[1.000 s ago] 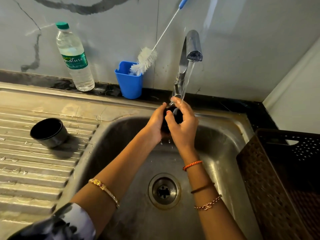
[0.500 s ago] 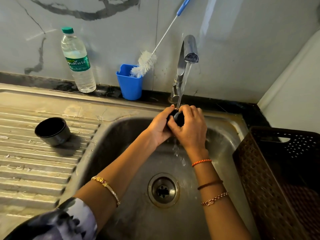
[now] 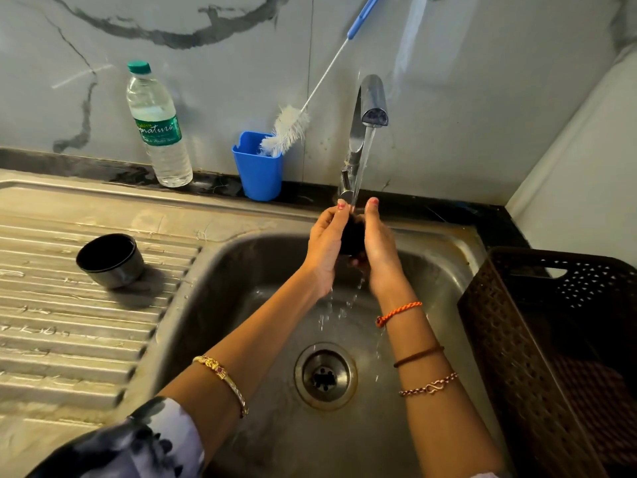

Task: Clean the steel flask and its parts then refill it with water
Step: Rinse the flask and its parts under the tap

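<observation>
Black part: a small dark flask piece [image 3: 352, 236], pressed between both palms under the running stream, above the sink basin; its exact form is hidden by the hands.
Left hand [image 3: 325, 243]: fingers upright and nearly straight, palm flat against the part's left side.
Right hand [image 3: 377, 241]: mirrors the left, thumb tip up, palm against the part's right side; whether the hidden fingers curl round the part cannot be told.
Tap [image 3: 372, 101]: chrome spout directly above the hands; water falls onto the part and drips on toward the drain [image 3: 325, 376].
Sink [image 3: 220, 270]: steel basin, wet.
Cup [image 3: 109, 260]: black, tilted on the ribbed drainboard [image 3: 69, 339], well left of the hands.
Holder [image 3: 259, 167]: blue, on the back ledge, with a white brush [image 3: 286, 131] leaning out of it.
Bottle [image 3: 157, 129]: clear plastic, green cap, upright left of the holder.
Basket [image 3: 551, 339]: dark perforated plastic, at the sink's right edge.
</observation>
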